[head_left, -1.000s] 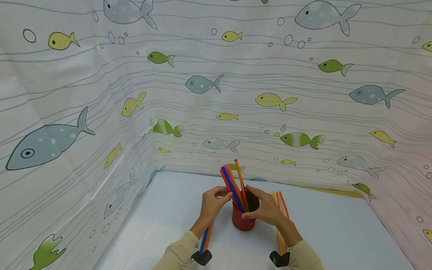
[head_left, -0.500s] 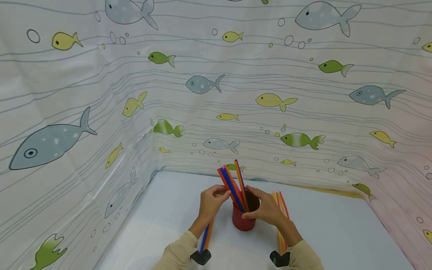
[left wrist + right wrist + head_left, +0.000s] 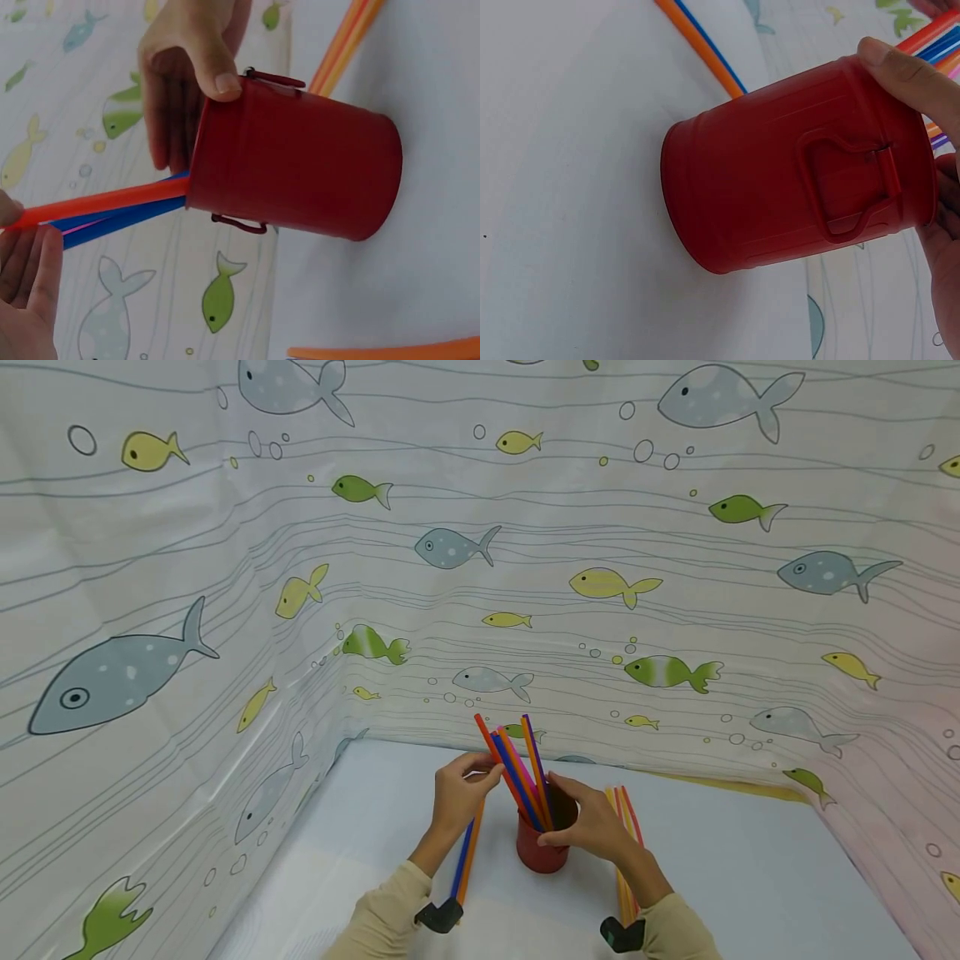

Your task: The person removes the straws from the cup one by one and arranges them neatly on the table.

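Note:
A small red metal bucket (image 3: 542,855) with side handles stands on the white table. My right hand (image 3: 597,825) grips its rim, the thumb (image 3: 904,73) on the near outer side. Several coloured straws lean in the bucket: blue (image 3: 513,779), pink, orange and purple ones. My left hand (image 3: 457,795) is left of the rim and pinches a red straw (image 3: 105,204) near its upper part between thumb and fingers. That straw's lower end is inside the bucket, hidden by the wall.
Blue and orange straws (image 3: 467,864) lie on the table left of the bucket, partly under the left wrist. Yellow, orange and red straws (image 3: 624,885) lie to the right, partly behind the right forearm. A fish-print sheet (image 3: 555,527) hangs around the table (image 3: 735,877).
My left hand has shifted left and slightly up, and the red straw now stands higher and apart from the other straws. The right hand and bucket have stayed in place.

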The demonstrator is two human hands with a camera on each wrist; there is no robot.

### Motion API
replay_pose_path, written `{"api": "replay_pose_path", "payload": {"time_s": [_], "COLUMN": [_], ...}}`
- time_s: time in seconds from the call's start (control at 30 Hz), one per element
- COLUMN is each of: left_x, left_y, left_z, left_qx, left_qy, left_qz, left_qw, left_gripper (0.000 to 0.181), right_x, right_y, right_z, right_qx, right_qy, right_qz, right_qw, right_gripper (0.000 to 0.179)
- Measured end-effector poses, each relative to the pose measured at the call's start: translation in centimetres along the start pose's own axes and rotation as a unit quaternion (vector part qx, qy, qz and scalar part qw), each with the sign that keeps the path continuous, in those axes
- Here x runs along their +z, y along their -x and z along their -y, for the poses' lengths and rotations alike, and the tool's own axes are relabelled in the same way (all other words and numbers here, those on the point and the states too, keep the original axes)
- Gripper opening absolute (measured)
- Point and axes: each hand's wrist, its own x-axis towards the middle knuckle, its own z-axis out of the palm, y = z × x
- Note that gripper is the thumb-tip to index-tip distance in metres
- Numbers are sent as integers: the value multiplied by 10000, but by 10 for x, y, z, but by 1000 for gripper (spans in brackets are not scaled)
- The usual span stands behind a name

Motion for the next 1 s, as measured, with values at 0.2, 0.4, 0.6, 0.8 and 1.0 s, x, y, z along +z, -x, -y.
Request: {"api": "replay_pose_path", "payload": {"time_s": [0.2,0.4,0.6,0.8,1.0], "left_x": [-6,-11,-16,-27,-38], "left_y": [-5,-7,-11,-19,-30], "left_z": [-9,-18,-29,-44,-52], "left_qx": [27,77,123,324,597], "left_qy": [88,83,154,173,347], "left_qz": [-21,-28,52,-2,-31], "left_qw": [10000,9999,9998,9993,9976], "left_gripper": [13,13,15,14,16], "right_x": [0,-1,-1,-2,-2], "right_y": [0,0,0,1,1], "right_z": [1,2,2,3,5], "right_qx": [28,7,10,123,303], "right_qy": [72,5,-24,-83,-72], "right_qz": [-14,13,26,76,127], "right_qw": [10000,10000,10000,9999,9994], "right_gripper": [102,102,101,101,101]}}
